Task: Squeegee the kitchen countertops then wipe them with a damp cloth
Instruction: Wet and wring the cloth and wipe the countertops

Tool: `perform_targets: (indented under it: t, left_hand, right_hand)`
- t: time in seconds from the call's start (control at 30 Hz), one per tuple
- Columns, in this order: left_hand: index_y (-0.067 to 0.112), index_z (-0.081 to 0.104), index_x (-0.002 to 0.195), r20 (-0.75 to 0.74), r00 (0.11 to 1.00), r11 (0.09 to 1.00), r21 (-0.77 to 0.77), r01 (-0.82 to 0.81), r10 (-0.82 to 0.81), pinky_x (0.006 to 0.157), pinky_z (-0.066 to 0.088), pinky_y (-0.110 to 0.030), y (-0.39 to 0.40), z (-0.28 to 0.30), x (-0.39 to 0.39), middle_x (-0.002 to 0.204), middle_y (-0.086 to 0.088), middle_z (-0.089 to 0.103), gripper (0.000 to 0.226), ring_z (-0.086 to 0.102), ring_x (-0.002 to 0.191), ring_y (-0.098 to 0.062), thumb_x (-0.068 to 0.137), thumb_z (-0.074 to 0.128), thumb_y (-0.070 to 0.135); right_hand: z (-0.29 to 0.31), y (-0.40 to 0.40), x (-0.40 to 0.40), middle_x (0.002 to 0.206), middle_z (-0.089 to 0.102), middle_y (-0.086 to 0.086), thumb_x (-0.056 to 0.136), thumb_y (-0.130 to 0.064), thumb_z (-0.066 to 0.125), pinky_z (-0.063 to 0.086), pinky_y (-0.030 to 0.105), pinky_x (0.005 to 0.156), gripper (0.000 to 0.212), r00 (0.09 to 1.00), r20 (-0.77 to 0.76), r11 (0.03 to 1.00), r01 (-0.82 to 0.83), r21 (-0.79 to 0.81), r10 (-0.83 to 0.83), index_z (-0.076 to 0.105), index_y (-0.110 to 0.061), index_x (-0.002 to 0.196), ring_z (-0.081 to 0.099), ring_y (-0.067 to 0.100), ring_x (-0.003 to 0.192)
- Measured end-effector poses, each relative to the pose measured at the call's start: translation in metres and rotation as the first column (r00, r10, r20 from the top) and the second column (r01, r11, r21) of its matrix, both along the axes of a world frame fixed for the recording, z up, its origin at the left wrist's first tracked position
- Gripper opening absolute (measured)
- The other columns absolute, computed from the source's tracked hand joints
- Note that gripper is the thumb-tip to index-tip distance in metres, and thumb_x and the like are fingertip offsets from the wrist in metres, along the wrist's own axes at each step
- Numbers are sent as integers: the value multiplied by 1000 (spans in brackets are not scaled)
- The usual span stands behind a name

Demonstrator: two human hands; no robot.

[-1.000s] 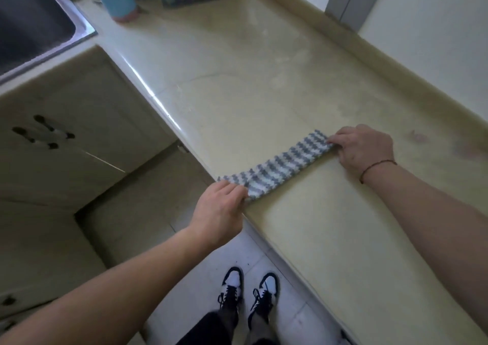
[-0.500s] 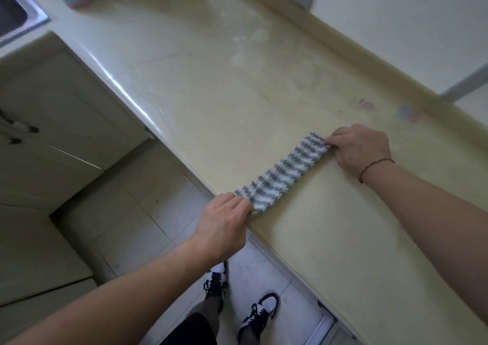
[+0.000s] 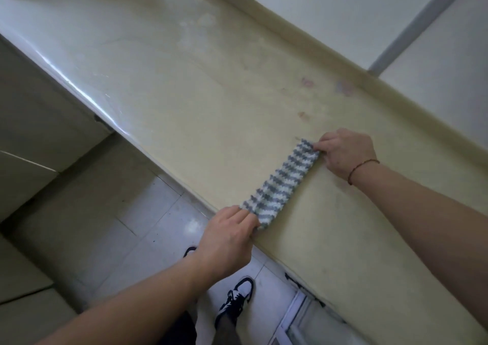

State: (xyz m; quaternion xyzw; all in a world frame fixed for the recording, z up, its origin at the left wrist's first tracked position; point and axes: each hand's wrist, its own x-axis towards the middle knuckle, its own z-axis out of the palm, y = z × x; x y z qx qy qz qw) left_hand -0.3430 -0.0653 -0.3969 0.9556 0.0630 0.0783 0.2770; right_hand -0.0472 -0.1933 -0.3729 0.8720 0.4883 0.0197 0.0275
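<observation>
The folded striped cloth (image 3: 281, 183) lies flat on the countertop (image 3: 184, 85), its long axis running between both hands, the left hand (image 3: 227, 241) pinching its near end at the counter edge, the right hand (image 3: 346, 151) gripping its far end.

- One striped cloth (image 3: 281, 183), folded into a strip.
- Two hands: left hand (image 3: 227, 241), right hand (image 3: 346, 153).
- One worktop (image 3: 184, 80).
- One cord bracelet (image 3: 361, 169).
- Two shoes: one shoe (image 3: 235, 299) plain, another shoe (image 3: 190, 251) mostly hidden.
</observation>
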Motion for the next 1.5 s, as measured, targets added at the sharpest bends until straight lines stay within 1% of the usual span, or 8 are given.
perform_targets:
  t: [0.2,0.5,0.77,1.0,1.17,1.27,1.33,1.5]
  left_hand:
    - [12,56,72,18,999,998,-29,50,-49,57,43,-33,-24,-1,4,65,-1,52,10,45,61,-22,72,59,2]
    - [14,50,67,63,988,989,-47,144,-140,54,37,-29,-82,-1,12,62,-1,47,12,38,59,-20,79,51,12]
    - [15,51,69,75,973,974,-48,220,-217,57,37,-29,-112,-1,21,64,-2,50,19,42,59,-22,73,68,8]
    - [16,50,69,84,961,964,-27,266,-263,56,39,-30,-136,-5,24,66,-2,49,20,41,62,-21,68,69,8]
    - [16,50,69,90,958,961,-14,276,-273,57,37,-30,-144,-5,23,66,-1,49,20,42,62,-21,67,68,8]
    - [16,50,71,85,945,949,21,314,-314,60,37,-31,-153,-5,22,69,0,49,19,39,65,-21,67,67,9]
    - [16,50,73,82,930,930,110,350,-360,64,34,-32,-159,-6,23,74,0,48,17,37,68,-21,67,64,10]
    - [15,53,76,80,919,911,193,366,-386,67,34,-36,-164,-5,32,82,-3,50,11,44,73,-25,68,59,12]
  right_hand:
    - [2,-36,-1,81,72,0,67,-1,77,44,29,54,26,1000,27,999,8,-49,-7,79,-22,82,61,30,65]
    - [16,-95,-9,102,71,-2,82,-10,65,39,29,62,27,992,39,974,126,-187,-121,77,-26,101,62,30,88]
    - [21,-143,-14,114,68,-5,88,-16,59,33,28,64,32,976,41,937,216,-276,-213,71,-30,113,58,29,97]
    - [27,-170,-21,118,66,-6,87,-16,57,37,29,68,36,962,27,901,264,-345,-272,69,-31,117,57,27,103]
    - [30,-185,-29,108,69,-3,84,-19,59,50,32,72,29,948,51,891,313,-328,-314,75,-29,106,61,28,96]
    - [36,-198,-37,112,66,-7,90,-29,51,47,28,75,27,933,94,839,354,-412,-347,72,-33,107,59,23,103]
    - [39,-209,-43,114,65,-7,92,-34,46,44,28,76,29,912,108,788,398,-469,-396,70,-32,108,59,22,107]
    - [39,-229,-64,108,68,4,86,-33,51,48,30,78,29,780,128,620,575,-535,-613,72,-22,103,65,28,98]
